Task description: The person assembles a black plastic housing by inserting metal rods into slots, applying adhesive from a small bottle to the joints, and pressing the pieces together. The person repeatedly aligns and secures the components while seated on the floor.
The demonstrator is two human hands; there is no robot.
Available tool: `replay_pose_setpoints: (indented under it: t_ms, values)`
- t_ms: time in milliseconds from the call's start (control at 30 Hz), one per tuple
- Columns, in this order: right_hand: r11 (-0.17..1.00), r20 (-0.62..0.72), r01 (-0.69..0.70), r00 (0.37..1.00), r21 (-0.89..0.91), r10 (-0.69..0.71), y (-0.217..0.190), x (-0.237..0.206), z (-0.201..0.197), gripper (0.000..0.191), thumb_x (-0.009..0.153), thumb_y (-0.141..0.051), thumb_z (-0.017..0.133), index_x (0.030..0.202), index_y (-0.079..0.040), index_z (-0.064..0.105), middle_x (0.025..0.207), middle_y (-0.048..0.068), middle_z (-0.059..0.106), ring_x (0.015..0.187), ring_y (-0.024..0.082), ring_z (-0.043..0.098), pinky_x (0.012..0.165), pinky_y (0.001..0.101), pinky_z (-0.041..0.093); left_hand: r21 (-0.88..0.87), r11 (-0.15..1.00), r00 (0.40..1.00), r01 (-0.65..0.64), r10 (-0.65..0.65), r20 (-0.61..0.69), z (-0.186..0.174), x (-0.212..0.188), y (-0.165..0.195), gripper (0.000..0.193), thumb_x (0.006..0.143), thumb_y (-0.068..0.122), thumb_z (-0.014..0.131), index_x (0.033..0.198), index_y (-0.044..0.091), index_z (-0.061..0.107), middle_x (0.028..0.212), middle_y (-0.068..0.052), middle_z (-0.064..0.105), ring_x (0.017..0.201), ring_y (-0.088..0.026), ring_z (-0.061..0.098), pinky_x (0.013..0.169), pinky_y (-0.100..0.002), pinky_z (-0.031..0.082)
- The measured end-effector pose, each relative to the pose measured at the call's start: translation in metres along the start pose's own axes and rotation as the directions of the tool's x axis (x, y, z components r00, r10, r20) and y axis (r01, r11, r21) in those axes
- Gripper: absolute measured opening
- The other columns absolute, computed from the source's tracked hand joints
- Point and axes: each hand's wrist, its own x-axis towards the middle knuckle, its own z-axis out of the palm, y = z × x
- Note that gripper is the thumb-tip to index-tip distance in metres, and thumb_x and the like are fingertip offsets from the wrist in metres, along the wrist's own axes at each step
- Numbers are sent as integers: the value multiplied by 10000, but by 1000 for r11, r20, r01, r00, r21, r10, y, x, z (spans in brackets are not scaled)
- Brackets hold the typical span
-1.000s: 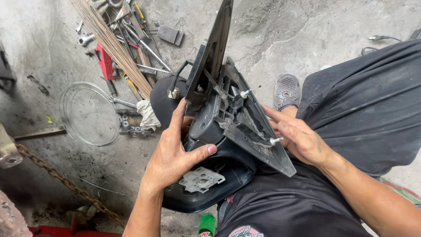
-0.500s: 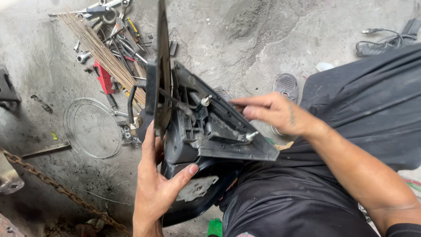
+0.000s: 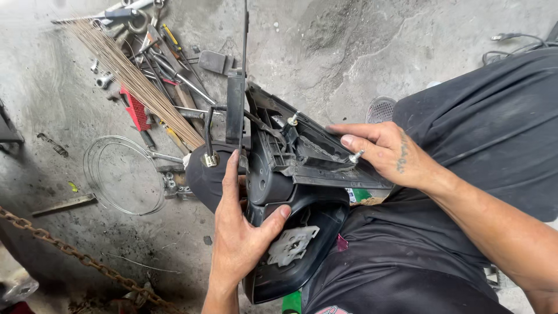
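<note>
Over the person's lap, the left hand [image 3: 241, 238] gripped the black side-mirror housing [image 3: 290, 256] while the right hand [image 3: 386, 151] pinched a bolt [image 3: 356, 156] on its half-detached bracket [image 3: 308, 157], apparently with disassembly unfinished.

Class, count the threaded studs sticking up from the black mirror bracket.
2: one stud near the bracket's upper middle, one stud under the right hand. Others may be hidden.

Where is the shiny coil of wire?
In the head view the wire coil lies on the concrete floor at the left, just left of the left hand, below the bundle of thin rods and above the rusty chain.
</note>
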Motion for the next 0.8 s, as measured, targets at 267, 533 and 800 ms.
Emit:
replay_pose_setpoints:
  t_ms: [267, 533, 800]
  values:
    - [995, -56, 4, 998, 103, 1, 4, -23, 25, 428, 971, -147, 560, 1368, -6, 635, 1248, 96, 762, 1112, 118, 681, 953, 250, 517, -126, 985, 988, -120, 131, 82, -8, -23, -39, 1195, 729, 276, 880, 1650, 38, 155, 1468, -251, 520, 1343, -324, 572, 1139, -427, 438]
    - [989, -99, 101, 991, 109, -90, 0, -42, 36, 418, 976, -89, 560, 1375, 20, 626, 1250, 108, 750, 1107, 107, 664, 970, 239, 512, -482, 858, 973, -177, 227, 46, -8, -29, -82, 1076, 858, 551, 782, 1611, 52, 197, 1408, -221, 555, 1289, -254, 591, 1115, -354, 449]
    - [981, -138, 190, 971, -44, -195, -11, -54, 40, 403, 970, -62, 569, 1361, 5, 645, 1199, 104, 771, 1057, 96, 678, 933, 226, 524, -564, 816, 978, -128, 9, -209, 0, 1, -102, 435, 1026, 366, 613, 1243, -5, 546, 957, -69, 641, 773, -94, 578, 664, -228, 496]
